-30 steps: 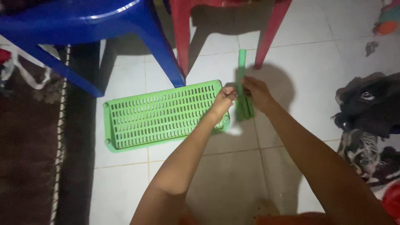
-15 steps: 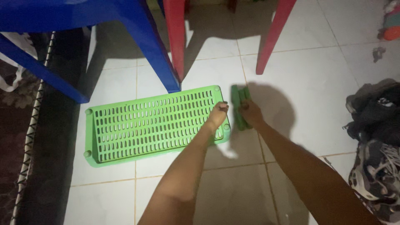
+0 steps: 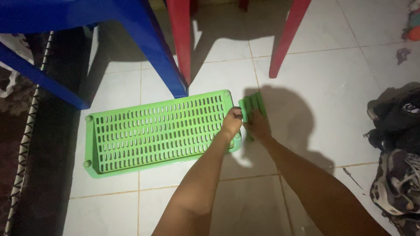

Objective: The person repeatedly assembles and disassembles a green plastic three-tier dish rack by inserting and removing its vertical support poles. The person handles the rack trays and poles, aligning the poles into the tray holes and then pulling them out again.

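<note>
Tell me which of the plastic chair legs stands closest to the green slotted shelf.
The blue chair leg: its foot comes down right at the green slotted shelf, at the far edge. The two red legs stand farther back, the right one well clear.

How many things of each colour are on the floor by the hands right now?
Green: 2, the slotted shelf panel under the left hand and the short leg pieces at the right hand
Blue: 1, the chair
Red: 1, the chair
Dark: 1, the clothes pile
Total: 5
</note>
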